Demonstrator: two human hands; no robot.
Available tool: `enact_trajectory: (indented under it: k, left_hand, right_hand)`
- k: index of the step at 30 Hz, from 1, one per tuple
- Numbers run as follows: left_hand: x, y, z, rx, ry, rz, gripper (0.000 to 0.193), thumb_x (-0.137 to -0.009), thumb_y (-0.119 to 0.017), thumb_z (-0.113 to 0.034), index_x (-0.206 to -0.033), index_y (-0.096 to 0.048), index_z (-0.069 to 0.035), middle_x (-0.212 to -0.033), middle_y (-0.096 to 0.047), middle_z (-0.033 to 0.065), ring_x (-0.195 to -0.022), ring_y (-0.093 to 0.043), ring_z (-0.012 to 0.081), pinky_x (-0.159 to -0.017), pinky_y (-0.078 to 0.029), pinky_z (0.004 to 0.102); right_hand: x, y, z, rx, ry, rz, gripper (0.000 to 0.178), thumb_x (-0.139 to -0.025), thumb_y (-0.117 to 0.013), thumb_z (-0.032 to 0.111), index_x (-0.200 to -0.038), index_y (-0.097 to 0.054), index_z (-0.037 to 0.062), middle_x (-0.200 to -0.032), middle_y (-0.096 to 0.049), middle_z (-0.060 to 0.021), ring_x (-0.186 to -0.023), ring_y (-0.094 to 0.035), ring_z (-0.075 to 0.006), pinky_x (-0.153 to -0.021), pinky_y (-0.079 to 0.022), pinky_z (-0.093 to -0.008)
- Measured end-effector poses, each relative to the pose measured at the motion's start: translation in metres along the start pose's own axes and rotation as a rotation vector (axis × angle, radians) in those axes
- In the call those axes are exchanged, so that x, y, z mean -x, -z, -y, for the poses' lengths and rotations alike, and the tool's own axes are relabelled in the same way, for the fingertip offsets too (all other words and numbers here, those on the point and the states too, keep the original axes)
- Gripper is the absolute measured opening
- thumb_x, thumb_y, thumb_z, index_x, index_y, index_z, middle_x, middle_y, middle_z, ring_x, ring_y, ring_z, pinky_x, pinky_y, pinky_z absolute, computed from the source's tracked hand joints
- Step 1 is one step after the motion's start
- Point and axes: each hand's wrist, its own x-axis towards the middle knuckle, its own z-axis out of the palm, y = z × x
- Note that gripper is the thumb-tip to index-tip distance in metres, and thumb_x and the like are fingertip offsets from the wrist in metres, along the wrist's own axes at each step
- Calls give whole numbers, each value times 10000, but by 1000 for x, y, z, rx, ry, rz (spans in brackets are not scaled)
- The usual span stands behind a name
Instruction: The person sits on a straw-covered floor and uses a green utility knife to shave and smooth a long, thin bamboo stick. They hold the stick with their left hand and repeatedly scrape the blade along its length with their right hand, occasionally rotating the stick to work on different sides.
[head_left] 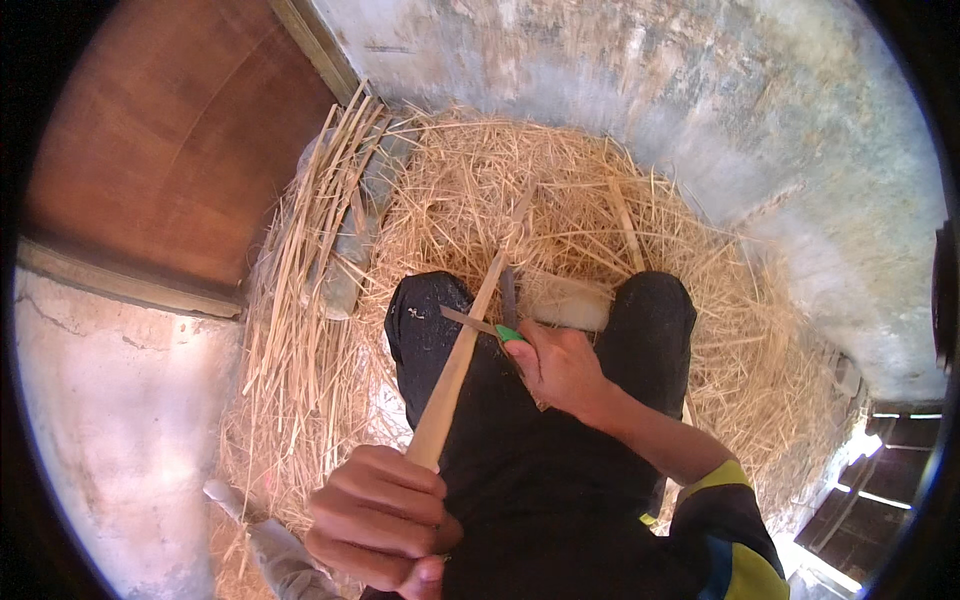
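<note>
My left hand [375,520] is closed round the near end of a long, pale bamboo strip [452,395]. That strip slants away from me over my lap, its far end reaching the straw. My right hand [562,368] grips a knife by its green handle [507,333], most of which the fingers hide. The narrow knife blade [466,319] points left and crosses the strip about midway; whether its edge bites into the strip I cannot tell. Thin curled shavings [516,242] cling near the strip's far part. Pale dust and flecks lie on my dark trousers [435,300].
Loose straw-coloured shavings [520,160] are heaped in front and to the right. Several cut strips [300,290] lie in a bundle on the left, beside a grey stone-like block [340,275]. A stained wall [640,80] rises behind, and a brown wooden panel [170,150] stands at the left.
</note>
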Motion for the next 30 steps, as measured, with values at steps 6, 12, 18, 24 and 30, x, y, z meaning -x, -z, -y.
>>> enact_trajectory:
  k: [6, 12, 18, 24, 30]
  left_hand:
    - [-8, 15, -5, 30, 24, 137, 509, -749, -584, -35, -429, -211, -166, -350, -357, -26, -266, -335, 78, -278, -378, 238]
    - [-1, 17, -5, 97, 17, 154, 518, -698, -607, 19, -427, -209, -172, -384, -427, -16, -273, -380, 92, -288, -414, 238]
    - [-17, 17, -3, 151, 3, 265, 495, -743, -577, 53, -460, -216, -134, -416, -369, 2, -311, -396, 124, -310, -352, 256]
    - [-24, 20, 1, 283, 55, 431, 506, -772, -546, 64, -468, -189, -126, -419, -297, -6, -301, -331, 122, -307, -271, 250]
    - [-21, 23, -2, 286, 97, 426, 485, -771, -542, 64, -471, -208, -120, -413, -306, -3, -296, -331, 121, -300, -272, 255]
  right_hand:
    - [-7, 8, 10, 218, -13, 127, 306, -957, -508, 299, -854, -571, 18, -629, -578, -213, -597, -582, -427, -531, -457, -479]
    - [-5, 27, 7, -8, -62, 55, 458, -972, -457, 424, -878, -605, 0, -627, -604, -221, -582, -610, -427, -517, -472, -508]
    - [-15, -2, -57, 229, -227, 99, 423, -970, -476, 395, -866, -588, 1, -599, -584, -222, -561, -600, -422, -504, -465, -501]
    - [-4, 8, 4, -28, 19, 60, 525, -997, -390, 419, -776, -614, -1, -591, -585, -227, -578, -608, -423, -513, -469, -516]
    - [-21, 16, -16, 25, 8, 72, 468, -991, -408, 418, -854, -591, 10, -599, -580, -210, -564, -596, -421, -519, -464, -515]
